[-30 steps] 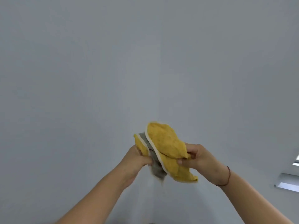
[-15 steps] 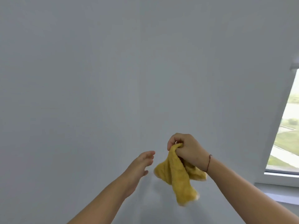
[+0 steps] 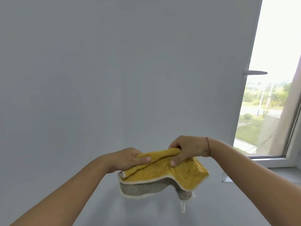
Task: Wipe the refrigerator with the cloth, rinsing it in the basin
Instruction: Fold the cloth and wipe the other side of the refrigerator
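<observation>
Head view gives us a broad pale grey panel (image 3: pixel 114 62) with a window (image 3: pixel 268 111) at its right edge. We hold the yellow cloth (image 3: pixel 162 172), grey underneath, in the air before the panel: our left grip (image 3: pixel 130 158) and right grip (image 3: pixel 189 149) both clamp its bunched top fold, a red thread (image 3: pixel 208 145) round the right wrist

Yellow cloth (image 3: pixel 164 170), grey underside, cream edging; pale grey surface (image 3: pixel 97 79).
</observation>
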`<action>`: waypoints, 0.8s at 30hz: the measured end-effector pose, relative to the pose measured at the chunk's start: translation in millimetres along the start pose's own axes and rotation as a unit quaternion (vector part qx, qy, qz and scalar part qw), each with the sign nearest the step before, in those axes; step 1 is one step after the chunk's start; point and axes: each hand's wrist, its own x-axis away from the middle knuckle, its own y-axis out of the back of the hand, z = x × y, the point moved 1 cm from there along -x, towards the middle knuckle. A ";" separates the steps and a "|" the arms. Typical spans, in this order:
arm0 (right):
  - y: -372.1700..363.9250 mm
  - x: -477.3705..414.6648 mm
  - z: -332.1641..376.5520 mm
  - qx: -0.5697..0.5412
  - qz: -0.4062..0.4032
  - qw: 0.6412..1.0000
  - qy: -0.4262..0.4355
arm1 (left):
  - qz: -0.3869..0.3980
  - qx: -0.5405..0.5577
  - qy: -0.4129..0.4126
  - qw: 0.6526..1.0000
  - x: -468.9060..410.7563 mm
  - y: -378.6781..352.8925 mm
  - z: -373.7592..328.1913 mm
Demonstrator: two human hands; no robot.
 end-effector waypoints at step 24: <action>-4.2 14.0 -48.2 -0.065 0.033 0.997 0.011 | -0.062 -0.081 0.017 0.995 18.2 38.5 -10.5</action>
